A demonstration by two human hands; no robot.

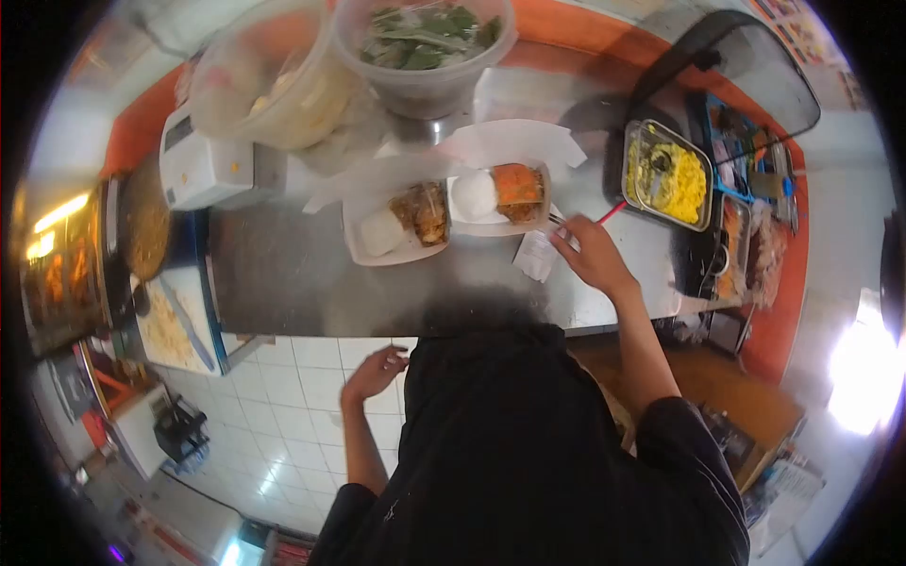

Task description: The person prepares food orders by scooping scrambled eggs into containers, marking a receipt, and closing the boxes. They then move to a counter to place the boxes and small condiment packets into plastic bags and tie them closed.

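My right hand (pixel 593 253) is over the counter with thumb and fingers pinched together at the side of the right paper food box (pixel 491 228). A small dark tip shows at its fingers; what it belongs to I cannot make out. That box holds white rice (pixel 475 195) and an orange-topped portion (pixel 517 184). Beside it, a second paper box (pixel 396 257) holds rice and browned pieces of food (pixel 422 215). A white paper slip (pixel 535 257) lies below my right hand, and a thin red handle (pixel 613 211) shows behind it. My left hand (pixel 376 371) hangs beside my body, fingers loosely bent, holding nothing.
A bowl of leafy greens (pixel 420 47) and a clear tub (pixel 274 85) stand at the back. A white device (pixel 203 165) is at left, near a cutting board with a knife (pixel 187 325). A container of yellow food (pixel 672 179) sits at right under a raised dark-rimmed lid (pixel 746 80).
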